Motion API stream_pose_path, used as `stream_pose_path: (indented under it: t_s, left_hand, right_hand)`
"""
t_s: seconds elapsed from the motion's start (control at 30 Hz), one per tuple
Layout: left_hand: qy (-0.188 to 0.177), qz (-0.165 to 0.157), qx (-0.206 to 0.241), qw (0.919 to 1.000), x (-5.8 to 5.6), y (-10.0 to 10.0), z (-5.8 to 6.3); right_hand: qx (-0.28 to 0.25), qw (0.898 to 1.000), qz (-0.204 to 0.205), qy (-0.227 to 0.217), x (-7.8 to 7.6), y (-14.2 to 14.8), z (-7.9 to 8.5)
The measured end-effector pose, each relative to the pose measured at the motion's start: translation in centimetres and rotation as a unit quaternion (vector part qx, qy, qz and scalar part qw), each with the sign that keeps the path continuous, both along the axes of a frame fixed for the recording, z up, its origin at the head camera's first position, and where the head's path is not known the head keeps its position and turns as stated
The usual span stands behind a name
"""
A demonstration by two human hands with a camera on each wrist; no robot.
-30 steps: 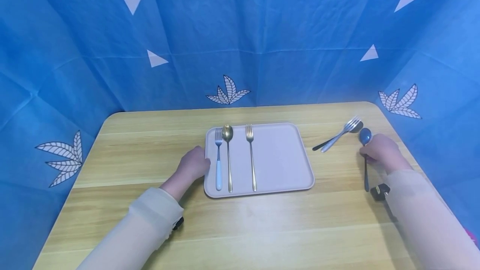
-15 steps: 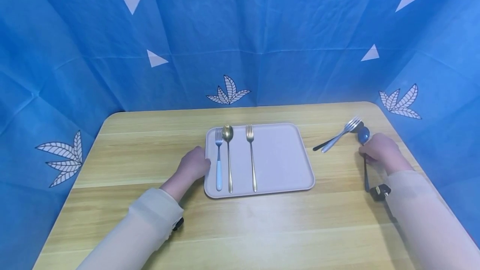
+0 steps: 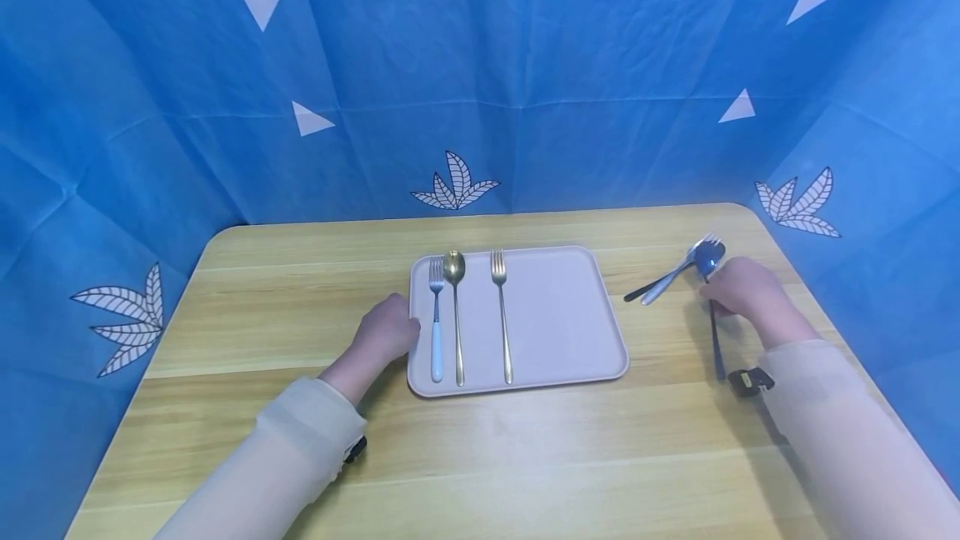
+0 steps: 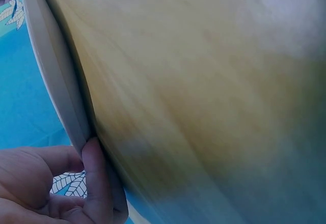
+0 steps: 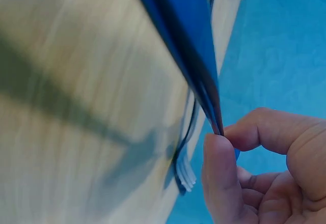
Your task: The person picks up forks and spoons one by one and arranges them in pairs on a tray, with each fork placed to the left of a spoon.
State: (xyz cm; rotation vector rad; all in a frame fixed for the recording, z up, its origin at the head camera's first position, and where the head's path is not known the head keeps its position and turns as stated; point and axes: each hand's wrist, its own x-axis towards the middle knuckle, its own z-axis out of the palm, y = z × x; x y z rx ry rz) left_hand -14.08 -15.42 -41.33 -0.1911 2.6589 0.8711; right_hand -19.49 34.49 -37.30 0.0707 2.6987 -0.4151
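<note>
My left hand (image 3: 384,330) pinches the left rim of a pale lilac tray (image 3: 566,315); the left wrist view shows the thumb and a finger on that rim. On the tray, side by side, lie a fork with a light blue handle (image 3: 437,352), a gold spoon (image 3: 458,332) and a gold fork (image 3: 505,323). At the right, my right hand (image 3: 748,290) pinches a dark blue spoon (image 3: 708,258) by its handle, bowl pointing away. A silver fork (image 3: 669,280) crosses a black-handled utensil (image 3: 636,293) just left of it; the held spoon's bowl overlaps their far ends.
The wooden table (image 3: 510,457) has a rounded back edge, with blue cloth (image 3: 420,65) hanging behind and at both sides. Bare wood shows between the tray and the crossed pair.
My right hand has moved slightly left with the dark blue spoon, whose bowl now covers the far end of the crossed pair. The left hand and the tray have stayed put.
</note>
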Motion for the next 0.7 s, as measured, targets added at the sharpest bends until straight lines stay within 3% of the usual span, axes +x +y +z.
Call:
stream_pose_path:
  t_s: [0.23,0.4,0.7]
  left_hand:
    - [-0.002,-0.001,-0.004,1.0,-0.1,0.0,-0.2]
    - [0.003,-0.004,-0.007,1.0,-0.1,0.0,-0.2]
    - [0.001,0.0,-0.011,0.9999,0.1,0.1,-0.1]
  right_hand:
    - [-0.023,1.0,0.006,0.015,0.0,-1.1,0.3]
    - [-0.047,0.999,-0.011,0.013,0.1,-1.9,0.6]
    - [-0.052,0.998,-0.002,0.02,0.5,-3.7,1.1]
